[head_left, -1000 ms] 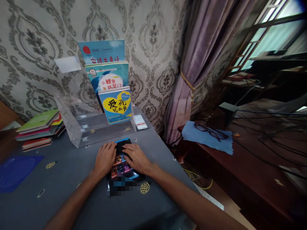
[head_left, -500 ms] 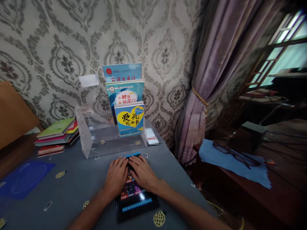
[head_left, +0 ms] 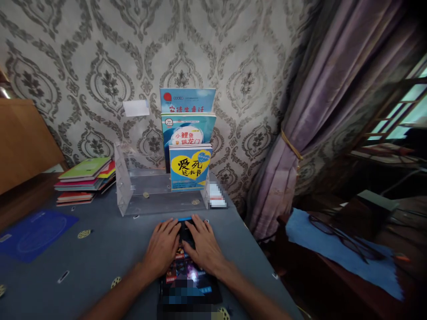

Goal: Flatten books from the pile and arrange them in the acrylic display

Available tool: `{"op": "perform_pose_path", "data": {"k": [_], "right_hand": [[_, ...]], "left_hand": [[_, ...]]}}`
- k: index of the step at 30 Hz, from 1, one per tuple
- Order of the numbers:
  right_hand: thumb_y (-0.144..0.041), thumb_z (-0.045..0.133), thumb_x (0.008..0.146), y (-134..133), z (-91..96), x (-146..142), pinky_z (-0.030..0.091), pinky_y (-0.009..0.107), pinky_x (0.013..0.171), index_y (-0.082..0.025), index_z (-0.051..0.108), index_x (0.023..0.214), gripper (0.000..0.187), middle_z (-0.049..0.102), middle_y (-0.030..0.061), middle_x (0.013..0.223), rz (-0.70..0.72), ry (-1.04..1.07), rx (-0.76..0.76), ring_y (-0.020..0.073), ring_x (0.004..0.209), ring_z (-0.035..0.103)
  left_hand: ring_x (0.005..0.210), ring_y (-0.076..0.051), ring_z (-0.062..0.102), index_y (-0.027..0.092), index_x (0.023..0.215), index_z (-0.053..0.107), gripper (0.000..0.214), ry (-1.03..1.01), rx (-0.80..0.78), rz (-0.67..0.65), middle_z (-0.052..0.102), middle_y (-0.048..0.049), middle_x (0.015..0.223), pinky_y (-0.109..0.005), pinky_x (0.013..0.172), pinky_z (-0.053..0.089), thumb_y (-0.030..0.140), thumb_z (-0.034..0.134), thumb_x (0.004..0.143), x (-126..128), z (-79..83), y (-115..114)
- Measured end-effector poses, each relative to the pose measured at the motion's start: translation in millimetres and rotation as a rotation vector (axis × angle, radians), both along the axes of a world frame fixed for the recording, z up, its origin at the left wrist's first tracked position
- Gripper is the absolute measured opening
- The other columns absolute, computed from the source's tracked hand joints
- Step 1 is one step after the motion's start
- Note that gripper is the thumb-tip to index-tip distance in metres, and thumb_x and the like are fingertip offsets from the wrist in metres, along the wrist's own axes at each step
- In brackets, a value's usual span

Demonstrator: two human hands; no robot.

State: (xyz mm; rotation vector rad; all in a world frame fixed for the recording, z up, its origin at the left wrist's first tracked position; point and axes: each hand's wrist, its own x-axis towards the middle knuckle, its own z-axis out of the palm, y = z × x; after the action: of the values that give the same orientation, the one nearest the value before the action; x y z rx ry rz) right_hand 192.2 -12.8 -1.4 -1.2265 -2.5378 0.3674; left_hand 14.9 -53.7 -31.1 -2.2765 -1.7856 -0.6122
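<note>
A dark glossy book (head_left: 187, 275) with a colourful cover lies flat on the grey table (head_left: 100, 262) in front of me. My left hand (head_left: 163, 246) rests palm down on its upper left part, fingers stretched out. Beside it, my right hand (head_left: 203, 246) lies flat on the upper right part in the same way. The fingertips of both hands reach the book's far blue edge. Just beyond stands a clear acrylic book rack (head_left: 133, 191) holding three blue books (head_left: 188, 166) stepped one behind another on its right side.
A stack of colourful books (head_left: 86, 180) lies at the back left. A blue mat (head_left: 33, 233) covers the table's left edge. To the right hang purple curtains (head_left: 307, 133), and glasses rest on a blue cloth (head_left: 350, 255) on a dark wooden desk.
The view has swung left and tilted up, so the rack and wall fill more of it. Both hands stay flat on the dark book.
</note>
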Motion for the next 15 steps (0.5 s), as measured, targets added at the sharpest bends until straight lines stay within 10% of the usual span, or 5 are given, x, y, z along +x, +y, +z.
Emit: {"op": "perform_pose_path", "data": {"k": [15], "right_hand": [[-0.041, 0.06, 0.094, 11.7, 4.0, 8.6, 0.035, 0.05, 0.115, -0.016, 0.056, 0.14, 0.053, 0.057, 0.0172, 0.145, 0.029, 0.015, 0.09, 0.0304, 0.138, 0.048]], "left_hand": [[0.133, -0.026, 0.056, 0.018, 0.133, 0.062, 0.04, 0.029, -0.007, -0.029, 0.064, -0.0117, 0.141, -0.049, 0.11, 0.045, 0.021, 0.04, 0.101, -2.3, 1.5, -1.0]]}}
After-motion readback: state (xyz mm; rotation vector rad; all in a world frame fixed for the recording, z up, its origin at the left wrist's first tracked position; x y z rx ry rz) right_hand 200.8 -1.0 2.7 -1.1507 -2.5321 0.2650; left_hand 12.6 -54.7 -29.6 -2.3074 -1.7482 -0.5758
